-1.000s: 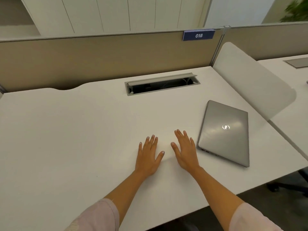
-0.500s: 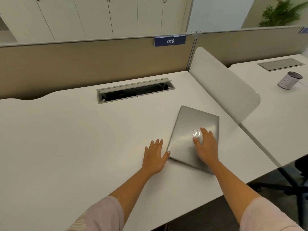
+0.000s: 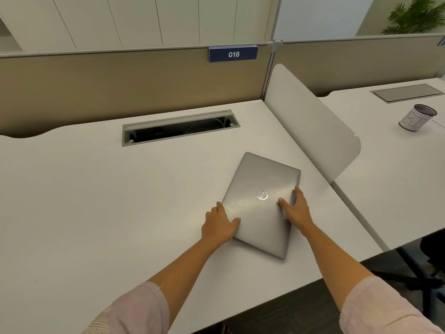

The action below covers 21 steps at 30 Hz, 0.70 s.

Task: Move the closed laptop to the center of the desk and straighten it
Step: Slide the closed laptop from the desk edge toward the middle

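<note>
Closed silver laptop flat on the white bench, lying right of the bench's middle and near the white side divider, with the open cable tray well apart at the back. Long axis running skewed, from the near-right corner up toward the far-left, so not square to the bench's front edge. Left hand pressed against the laptop's left long edge, thumb lying over the lid, fingers curled along the side; right hand clamped on the opposite long edge, thumb on the lid just beside the logo, fingers wrapped over the right rim. Both hands closed on the machine from either side, neither nearer in any useful sense, since each already touches it. Cannot tell whether the laptop is lifted clear of the bench or resting on it. Probable demand of the coming move: a slide or carry leftward toward the bench's middle, roughly in front of the cable tray, with a turn to bring the edges parallel to the bench's front. Round logo on the lid, letters too small and glared to read with confidence. Blue desk plate on the partition reading "016". On the neighbouring desk, a cup with large pale markings, possibly letters, not legible.
</note>
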Tool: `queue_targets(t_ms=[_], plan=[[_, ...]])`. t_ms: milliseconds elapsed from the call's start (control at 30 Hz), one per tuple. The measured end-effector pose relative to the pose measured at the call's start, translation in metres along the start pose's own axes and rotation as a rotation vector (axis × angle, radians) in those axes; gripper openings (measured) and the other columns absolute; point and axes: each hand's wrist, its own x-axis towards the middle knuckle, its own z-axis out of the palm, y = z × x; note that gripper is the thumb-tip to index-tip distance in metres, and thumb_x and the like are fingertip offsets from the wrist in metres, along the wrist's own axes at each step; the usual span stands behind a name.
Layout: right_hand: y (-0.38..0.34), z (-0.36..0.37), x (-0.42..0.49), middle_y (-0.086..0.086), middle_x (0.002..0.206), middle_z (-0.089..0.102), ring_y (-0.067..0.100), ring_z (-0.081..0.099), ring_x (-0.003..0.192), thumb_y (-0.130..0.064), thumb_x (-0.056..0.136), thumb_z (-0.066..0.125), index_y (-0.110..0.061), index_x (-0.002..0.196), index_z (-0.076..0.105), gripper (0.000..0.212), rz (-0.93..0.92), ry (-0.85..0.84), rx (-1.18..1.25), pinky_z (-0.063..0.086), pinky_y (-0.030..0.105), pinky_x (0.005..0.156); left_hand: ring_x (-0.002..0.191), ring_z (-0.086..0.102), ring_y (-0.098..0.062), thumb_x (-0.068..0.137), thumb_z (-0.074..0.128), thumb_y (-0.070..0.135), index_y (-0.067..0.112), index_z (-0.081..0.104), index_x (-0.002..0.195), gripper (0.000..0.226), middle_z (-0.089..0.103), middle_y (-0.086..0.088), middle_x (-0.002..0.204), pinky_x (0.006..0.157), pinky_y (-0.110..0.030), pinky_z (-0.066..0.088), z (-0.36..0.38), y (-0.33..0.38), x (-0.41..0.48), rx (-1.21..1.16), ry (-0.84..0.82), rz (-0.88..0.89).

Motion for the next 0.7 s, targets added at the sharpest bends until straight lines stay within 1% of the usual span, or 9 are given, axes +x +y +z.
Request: queue_targets(t_ms=[67, 200, 267, 333, 433, 533, 600, 700], plan=[[-0.005, 0.003, 0.008, 0.011, 0.152, 0.032, 0.027, 0.031, 0.140, -0.027, 0.086, 0.066, -0.014, 0.149, 0.022, 0.078, 0.043, 0.028, 0.051, 0.028, 0.042, 0.114, 0.136, 0.030, -0.031, 0.089, 0.054, 0.052, 0.007, 0.009, 0.151, 0.088, 0.031, -0.011, 0.152, 0.098, -0.041, 0.040, 0.000, 0.005, 0.003, 0.017, 0.001, -0.023], [-0.014, 0.004, 0.022, 0.014, 0.144, 0.044, 0.033, 0.044, 0.129, -0.026, 0.080, 0.072, -0.012, 0.144, 0.029, 0.079, 0.165, 0.118, 0.112, 0.038, 0.041, 0.102, 0.131, 0.032, -0.036, 0.079, 0.067, 0.055, 0.009, 0.010, 0.150, 0.102, 0.031, -0.014, 0.147, 0.099, -0.042, 0.040, 0.000, 0.011, 0.008, 0.050, -0.006, -0.075], [-0.020, 0.004, 0.027, 0.017, 0.142, 0.045, 0.035, 0.045, 0.128, -0.025, 0.076, 0.078, -0.009, 0.143, 0.029, 0.084, 0.220, 0.144, 0.098, 0.040, 0.042, 0.100, 0.129, 0.033, -0.036, 0.071, 0.074, 0.057, 0.012, 0.015, 0.149, 0.108, 0.031, -0.014, 0.144, 0.099, -0.043, 0.040, -0.001, 0.014, 0.010, 0.054, -0.012, -0.107], [-0.026, 0.005, 0.030, 0.018, 0.138, 0.047, 0.036, 0.047, 0.126, -0.021, 0.071, 0.083, -0.005, 0.140, 0.034, 0.086, 0.271, 0.154, 0.093, 0.043, 0.040, 0.094, 0.127, 0.035, -0.036, 0.064, 0.080, 0.057, 0.015, 0.024, 0.145, 0.107, 0.035, -0.014, 0.138, 0.098, -0.043, 0.042, -0.004, 0.016, 0.013, 0.039, -0.017, -0.133], [-0.034, 0.006, 0.034, 0.019, 0.130, 0.053, 0.035, 0.052, 0.118, -0.015, 0.064, 0.088, -0.002, 0.129, 0.044, 0.080, 0.346, 0.159, 0.056, 0.045, 0.037, 0.080, 0.127, 0.036, -0.035, 0.060, 0.085, 0.053, 0.017, 0.035, 0.136, 0.098, 0.038, -0.013, 0.135, 0.100, -0.043, 0.042, -0.006, 0.015, 0.015, -0.032, -0.051, -0.164], [-0.039, 0.003, 0.038, 0.021, 0.121, 0.058, 0.037, 0.058, 0.107, -0.012, 0.061, 0.089, 0.002, 0.115, 0.051, 0.067, 0.398, 0.148, 0.003, 0.049, 0.039, 0.072, 0.128, 0.038, -0.035, 0.058, 0.088, 0.051, 0.017, 0.034, 0.139, 0.103, 0.038, -0.013, 0.136, 0.102, -0.043, 0.041, -0.006, 0.012, 0.016, -0.077, -0.060, -0.152], [-0.043, 0.001, 0.038, 0.023, 0.115, 0.061, 0.037, 0.060, 0.098, -0.011, 0.061, 0.090, 0.003, 0.104, 0.054, 0.058, 0.435, 0.133, -0.012, 0.050, 0.037, 0.068, 0.127, 0.039, -0.035, 0.056, 0.089, 0.050, 0.017, 0.034, 0.139, 0.104, 0.038, -0.013, 0.135, 0.102, -0.043, 0.041, -0.007, 0.009, 0.016, -0.091, -0.048, -0.147], [-0.048, 0.002, 0.038, 0.023, 0.111, 0.063, 0.036, 0.060, 0.091, -0.008, 0.061, 0.089, 0.003, 0.097, 0.055, 0.051, 0.464, 0.115, 0.002, 0.048, 0.036, 0.065, 0.125, 0.042, -0.034, 0.054, 0.090, 0.050, 0.017, 0.035, 0.137, 0.104, 0.038, -0.011, 0.134, 0.100, -0.044, 0.043, -0.013, 0.004, 0.017, -0.111, -0.044, -0.152]])
